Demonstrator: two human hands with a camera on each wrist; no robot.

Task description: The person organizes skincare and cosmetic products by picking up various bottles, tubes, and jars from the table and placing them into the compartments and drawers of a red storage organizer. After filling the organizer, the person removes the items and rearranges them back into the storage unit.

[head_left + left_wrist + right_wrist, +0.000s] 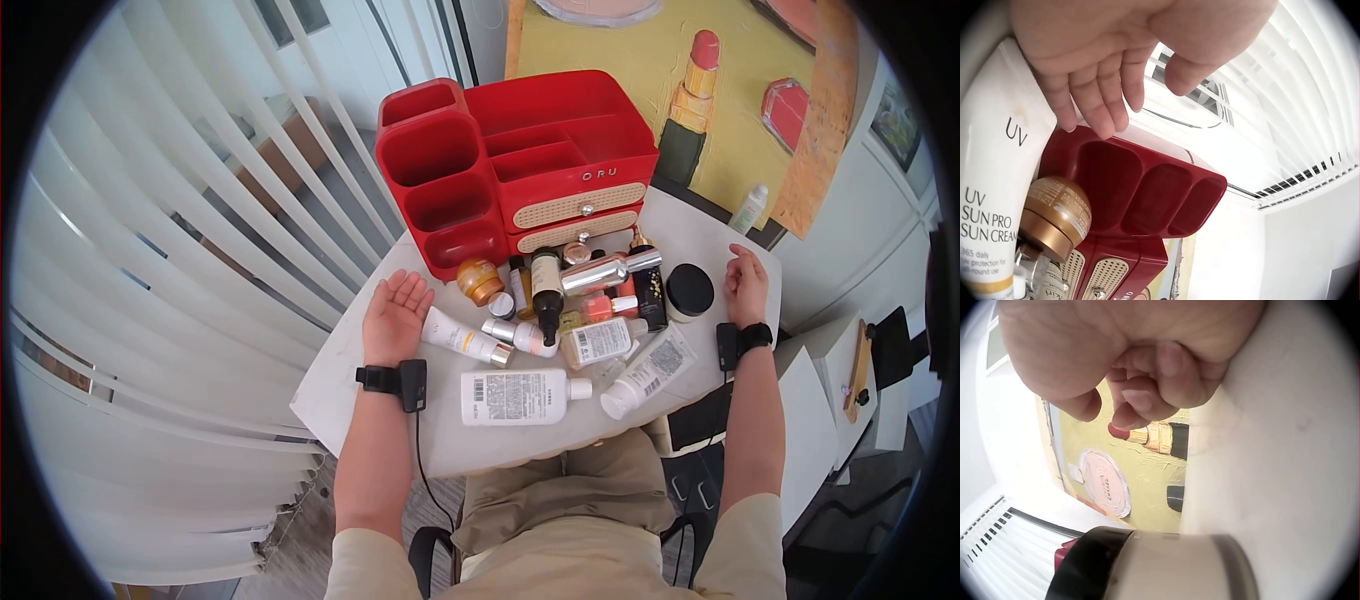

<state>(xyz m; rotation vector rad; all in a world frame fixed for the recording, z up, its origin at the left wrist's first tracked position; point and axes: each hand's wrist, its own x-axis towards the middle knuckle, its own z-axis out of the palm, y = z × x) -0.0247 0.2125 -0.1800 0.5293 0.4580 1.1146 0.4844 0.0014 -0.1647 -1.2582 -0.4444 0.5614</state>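
My left hand (397,315) rests palm up at the table's left side, fingers loosely extended and holding nothing. Beside it lies a white sun cream tube (466,337), large at the left of the left wrist view. A round amber jar (479,281) with a copper-coloured lid is just beyond. On the right side of the table, my right hand (746,285) lies with loosely curled fingers and nothing in them. A black-lidded jar (690,291) stands nearest to it. Between the hands lie a dark dropper bottle (546,290), a silver cylinder (595,275) and a white labelled bottle (513,398).
A red organizer (445,165) with open compartments and two woven-front drawers stands at the table's back. More cosmetics crowd in front of it, including a white tube (650,372). Vertical blinds (190,300) hang at the left; a lipstick painting (640,50) is behind.
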